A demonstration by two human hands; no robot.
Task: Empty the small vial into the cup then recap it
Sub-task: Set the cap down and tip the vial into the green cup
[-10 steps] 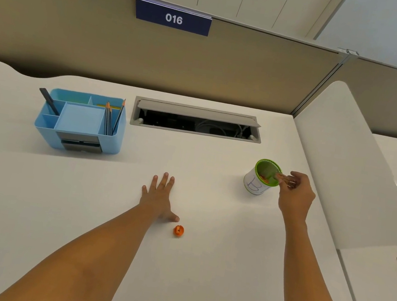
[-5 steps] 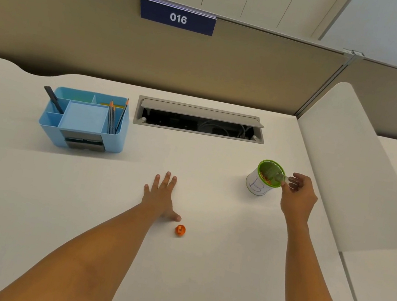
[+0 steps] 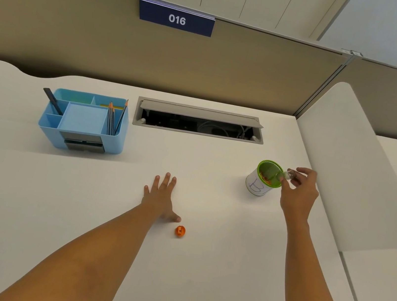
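Observation:
A white cup point(image 3: 259, 184) with a green rim and a blue mark on its side stands on the desk at the right. Small orange bits lie inside it. My right hand point(image 3: 298, 192) holds a small clear vial point(image 3: 288, 175) tipped sideways, its mouth over the cup's rim. The vial looks see-through with little or nothing in it. The orange cap point(image 3: 179, 231) lies on the desk near the middle. My left hand point(image 3: 161, 196) rests flat on the desk, fingers spread, its thumb just left of the cap.
A blue desk organiser point(image 3: 83, 121) with pencils stands at the back left. An open cable hatch point(image 3: 199, 121) is set into the desk behind. A white divider panel point(image 3: 351, 161) rises just right of the cup. A tan partition with a "016" sign point(image 3: 176, 19) closes the back.
My right hand has tilted the vial further over the cup's rim and shifted a little to the right. The left hand and cap have stayed in place.

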